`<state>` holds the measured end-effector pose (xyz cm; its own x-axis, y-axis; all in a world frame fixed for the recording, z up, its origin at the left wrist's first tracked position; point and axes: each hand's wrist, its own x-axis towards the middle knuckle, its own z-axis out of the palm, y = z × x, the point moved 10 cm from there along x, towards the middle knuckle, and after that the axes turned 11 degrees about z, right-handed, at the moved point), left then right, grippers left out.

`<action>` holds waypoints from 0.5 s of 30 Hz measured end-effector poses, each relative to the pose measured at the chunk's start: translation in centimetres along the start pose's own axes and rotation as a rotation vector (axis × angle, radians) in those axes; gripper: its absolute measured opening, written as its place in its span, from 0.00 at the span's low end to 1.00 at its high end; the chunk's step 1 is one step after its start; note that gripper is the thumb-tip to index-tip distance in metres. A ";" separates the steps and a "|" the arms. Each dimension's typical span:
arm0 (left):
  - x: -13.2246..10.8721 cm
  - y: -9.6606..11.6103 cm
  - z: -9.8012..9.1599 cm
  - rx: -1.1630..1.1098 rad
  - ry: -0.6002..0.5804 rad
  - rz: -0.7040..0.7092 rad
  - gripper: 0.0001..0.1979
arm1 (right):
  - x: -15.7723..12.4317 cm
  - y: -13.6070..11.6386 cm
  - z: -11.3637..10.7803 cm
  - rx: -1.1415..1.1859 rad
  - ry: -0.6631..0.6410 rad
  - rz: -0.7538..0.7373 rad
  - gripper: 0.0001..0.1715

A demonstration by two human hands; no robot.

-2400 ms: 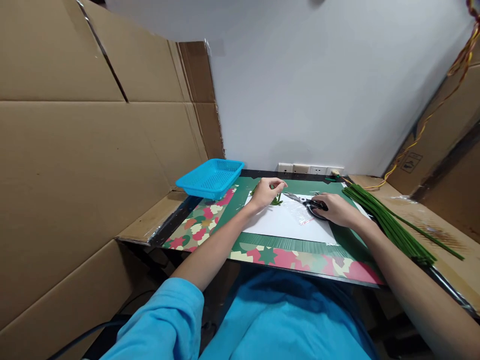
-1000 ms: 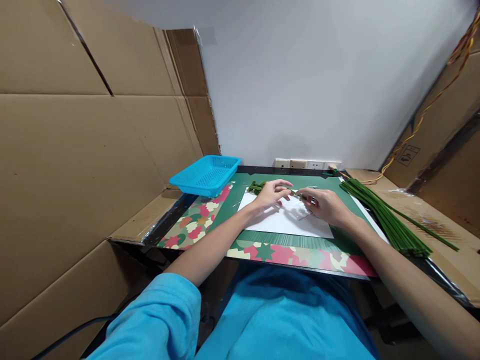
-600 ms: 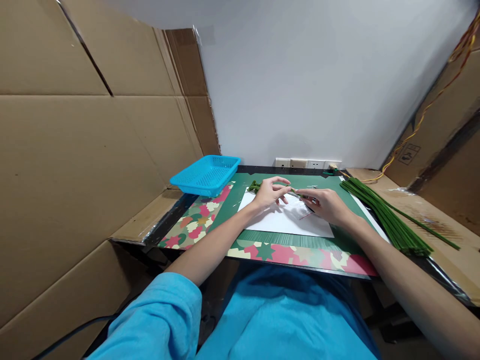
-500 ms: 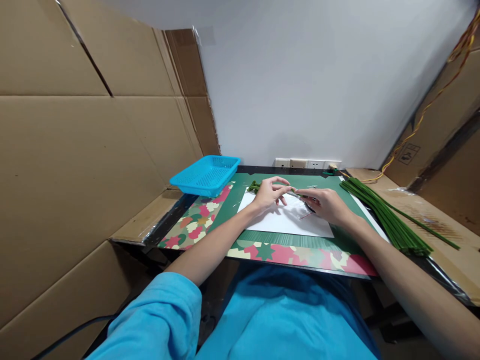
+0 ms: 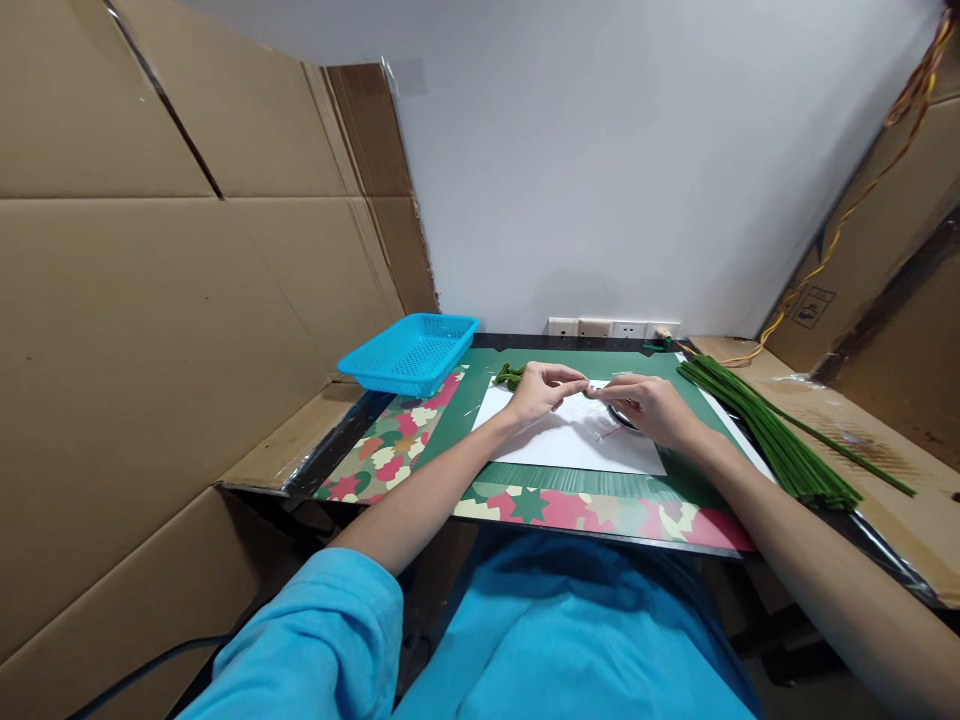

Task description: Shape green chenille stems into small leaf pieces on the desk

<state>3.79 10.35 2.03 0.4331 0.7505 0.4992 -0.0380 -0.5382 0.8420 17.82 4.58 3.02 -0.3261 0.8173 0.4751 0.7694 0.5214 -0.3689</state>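
Observation:
My left hand (image 5: pixel 541 392) is closed in a pinch over the white paper (image 5: pixel 525 440). Its fingertips meet those of my right hand (image 5: pixel 646 402), also pinched. Between them is a small green bit (image 5: pixel 588 392), which looks like a piece of pipe cleaner; the fingers cover most of it. Beneath my right hand shows a dark curved rim (image 5: pixel 624 418), mostly hidden, its kind unclear. Several bent green pipe cleaners (image 5: pixel 508 376) lie just beyond my left hand, at the paper's far left corner.
A bundle of long green pipe cleaners (image 5: pixel 772 435) lies at the right, one strand apart. On the left stands a blue perforated basket (image 5: pixel 411 352). Cardboard walls (image 5: pixel 150 330) flank the table, and sockets (image 5: pixel 628 329) line the back wall. A green patterned mat (image 5: pixel 525 503) lies under the paper.
Both hands stay over the paper with fingertips together; the right fingers have curled slightly more. A shiny clear patch beneath them shows less now. The view has shifted slightly.

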 end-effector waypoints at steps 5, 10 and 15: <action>0.1 -0.3 0.3 0.013 -0.024 0.011 0.23 | 0.0 -0.1 0.2 0.008 -0.001 -0.021 0.19; 0.1 -0.3 0.5 0.022 -0.053 0.007 0.23 | 0.1 -0.1 0.0 0.070 -0.004 0.031 0.16; -0.2 -0.2 1.0 -0.007 -0.076 -0.024 0.25 | 0.2 0.7 -0.1 0.149 0.021 0.096 0.11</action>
<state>4.61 9.96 1.57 0.5013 0.7314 0.4623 -0.0330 -0.5177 0.8549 18.32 5.09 2.95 -0.2428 0.8605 0.4478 0.7057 0.4734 -0.5271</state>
